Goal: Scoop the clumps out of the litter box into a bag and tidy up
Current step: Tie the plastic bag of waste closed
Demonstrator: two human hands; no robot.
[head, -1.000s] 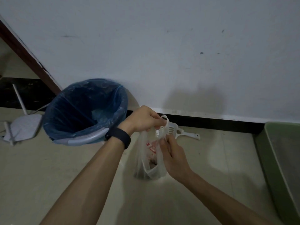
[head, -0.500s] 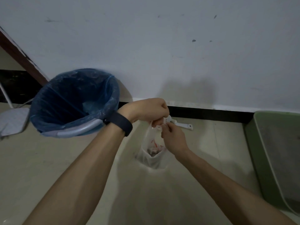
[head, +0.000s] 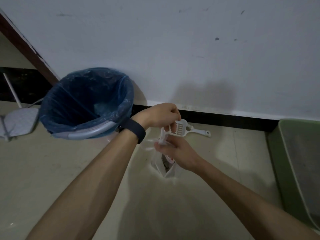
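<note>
Left hand (head: 160, 116) curled, fingers pinching bag handle above; right hand (head: 178, 154) pinched on other handle of white bag (head: 167, 168) w/ clumps. Scoop (head: 186, 129) on floor behind.

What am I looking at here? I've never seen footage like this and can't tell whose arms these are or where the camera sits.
The camera is worn on a person's head and looks down at their own bare arms. There is no machine. The left hand, with a dark band on its wrist, and the right hand both grip the handles of a small white bag that sits on the floor and appears to hold dark clumps. Behind the hands a white scoop lies on the floor by the wall. To the left stands a bin lined with blue plastic. At the right edge is the green litter box.
</note>
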